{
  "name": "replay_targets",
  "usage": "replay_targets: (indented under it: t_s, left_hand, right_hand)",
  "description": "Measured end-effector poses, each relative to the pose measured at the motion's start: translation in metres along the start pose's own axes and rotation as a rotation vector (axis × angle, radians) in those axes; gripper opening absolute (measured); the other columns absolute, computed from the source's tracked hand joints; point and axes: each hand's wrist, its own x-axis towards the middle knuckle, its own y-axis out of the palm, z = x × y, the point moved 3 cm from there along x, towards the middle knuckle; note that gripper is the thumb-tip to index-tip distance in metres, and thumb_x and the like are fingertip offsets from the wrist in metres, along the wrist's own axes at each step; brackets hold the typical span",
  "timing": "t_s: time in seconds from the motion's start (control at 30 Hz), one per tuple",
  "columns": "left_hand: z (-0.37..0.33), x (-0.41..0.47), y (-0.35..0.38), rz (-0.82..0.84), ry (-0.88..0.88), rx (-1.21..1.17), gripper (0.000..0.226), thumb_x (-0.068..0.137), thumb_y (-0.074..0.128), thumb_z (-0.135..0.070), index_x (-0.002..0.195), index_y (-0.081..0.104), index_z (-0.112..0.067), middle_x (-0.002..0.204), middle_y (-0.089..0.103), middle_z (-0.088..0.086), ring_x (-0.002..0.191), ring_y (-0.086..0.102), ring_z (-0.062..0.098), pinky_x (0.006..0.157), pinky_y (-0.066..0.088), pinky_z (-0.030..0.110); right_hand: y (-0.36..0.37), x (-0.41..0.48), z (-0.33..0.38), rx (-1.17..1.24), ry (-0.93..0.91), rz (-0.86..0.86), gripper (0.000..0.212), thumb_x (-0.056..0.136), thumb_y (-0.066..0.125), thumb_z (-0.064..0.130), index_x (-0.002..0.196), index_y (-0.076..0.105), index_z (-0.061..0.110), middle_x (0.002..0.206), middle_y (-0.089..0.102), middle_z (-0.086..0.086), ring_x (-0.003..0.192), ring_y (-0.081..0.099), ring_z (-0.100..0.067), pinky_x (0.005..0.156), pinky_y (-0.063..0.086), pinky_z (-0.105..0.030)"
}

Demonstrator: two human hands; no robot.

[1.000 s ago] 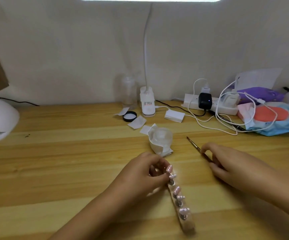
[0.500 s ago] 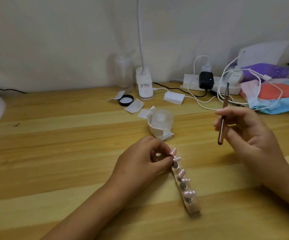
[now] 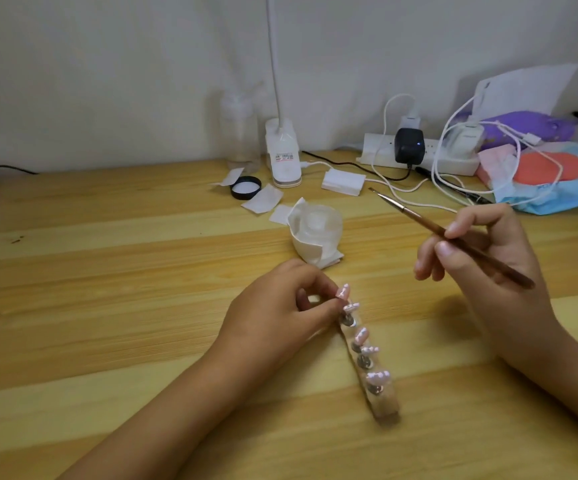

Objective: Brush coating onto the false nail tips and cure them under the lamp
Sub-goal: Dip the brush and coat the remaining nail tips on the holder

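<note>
Brushing seems not yet begun: the right hand (image 3: 488,268) has its grip clamped on the brush (image 3: 419,216) aloft, the left hand (image 3: 277,317) pinches the far end of the strip (image 3: 386,405) of tips (image 3: 362,336) on the counter (image 3: 107,271), and curing remains.

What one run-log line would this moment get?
right hand: holds brush, tip in air | left hand: grips far end of holder | nail tips: on holder, brush apart

No legible text; only a blurred label (image 3: 283,157) on the lamp base (image 3: 280,133)
</note>
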Motion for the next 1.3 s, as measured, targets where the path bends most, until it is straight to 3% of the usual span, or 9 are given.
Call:
replay_targets:
  t_s: [0.13,0.27,0.37,0.5,0.63,0.73,0.9,1.07,1.3]
  left_hand:
    - [0.004,0.004,-0.001,0.019,-0.093,-0.129,0.013,0.077,0.078,-0.041,0.074,0.07,-0.031,0.08,0.064,-0.019,0.069,0.057,0.001,0.065,0.046,0.031]
    - [0.003,-0.001,-0.003,-0.003,-0.148,-0.435,0.006,0.084,0.076,-0.032,0.082,0.071,-0.031,0.08,0.075,-0.003,0.078,0.072,0.014,0.064,0.054,0.034]
    - [-0.002,-0.001,-0.01,-0.11,-0.066,-0.519,0.008,0.084,0.076,-0.024,0.082,0.072,-0.031,0.086,0.076,-0.002,0.08,0.071,0.012,0.069,0.054,0.021]
    - [-0.009,0.002,-0.015,-0.19,-0.017,-0.69,0.007,0.078,0.075,-0.028,0.085,0.073,-0.027,0.091,0.076,0.001,0.084,0.069,0.008,0.071,0.05,0.013]
    - [-0.002,0.002,-0.012,-0.202,-0.107,-0.775,0.02,0.078,0.077,-0.042,0.092,0.077,-0.027,0.084,0.072,-0.008,0.08,0.064,0.002,0.073,0.05,0.014]
    - [0.003,0.005,-0.014,-0.243,-0.176,-0.83,0.032,0.069,0.073,-0.054,0.09,0.076,-0.03,0.08,0.067,-0.015,0.074,0.06,-0.002,0.068,0.05,0.015]
    - [0.006,0.013,-0.013,-0.297,-0.25,-1.022,0.02,0.073,0.064,-0.039,0.085,0.073,-0.026,0.085,0.071,-0.016,0.072,0.064,0.004,0.059,0.052,0.016]
    - [0.004,0.018,-0.012,-0.247,-0.27,-1.058,0.047,0.077,0.063,-0.036,0.119,0.059,-0.016,0.088,0.076,-0.015,0.079,0.072,0.008,0.061,0.054,0.016]
    - [0.002,0.018,-0.011,-0.061,-0.246,-1.145,0.036,0.085,0.068,-0.035,0.111,0.055,-0.013,0.106,0.075,-0.008,0.104,0.07,0.03,0.074,0.059,0.028]
  right_hand:
    - [-0.001,0.001,-0.001,0.023,0.004,-0.012,0.021,0.092,0.05,0.008,0.097,0.046,0.028,0.075,0.066,-0.004,0.072,0.063,-0.023,0.065,0.048,-0.029]
    - [-0.011,0.009,-0.002,0.1,-0.027,-0.099,0.01,0.094,0.055,0.025,0.099,0.051,0.031,0.072,0.067,-0.002,0.068,0.064,-0.021,0.061,0.05,-0.024]
    - [-0.024,0.028,-0.004,0.119,-0.022,-0.163,0.008,0.096,0.057,0.041,0.098,0.057,0.033,0.067,0.064,0.001,0.062,0.063,-0.018,0.056,0.049,-0.019]
    - [-0.027,0.061,-0.005,0.19,-0.024,-0.245,0.016,0.096,0.057,0.044,0.094,0.056,0.029,0.064,0.06,0.006,0.059,0.059,-0.011,0.056,0.048,-0.018]
    - [-0.006,0.077,-0.009,0.186,-0.073,-0.207,0.004,0.099,0.053,0.028,0.097,0.056,0.028,0.07,0.061,0.007,0.067,0.059,-0.013,0.062,0.049,-0.024]
    - [0.012,0.074,-0.015,0.13,-0.111,-0.118,0.01,0.098,0.047,0.02,0.105,0.054,0.019,0.079,0.062,0.008,0.075,0.06,-0.015,0.069,0.05,-0.026]
    - [0.021,0.057,-0.03,0.117,-0.105,-0.013,0.018,0.095,0.046,0.008,0.106,0.057,0.017,0.088,0.062,0.003,0.083,0.06,-0.015,0.078,0.049,-0.023]
    - [0.024,0.056,-0.029,0.093,-0.166,0.019,0.017,0.096,0.042,0.013,0.107,0.054,0.017,0.088,0.058,0.0,0.082,0.057,-0.013,0.079,0.048,-0.02]
    - [0.025,0.055,-0.031,0.065,-0.169,0.008,0.015,0.096,0.043,0.023,0.106,0.053,0.018,0.088,0.057,0.002,0.082,0.058,-0.013,0.08,0.048,-0.02]
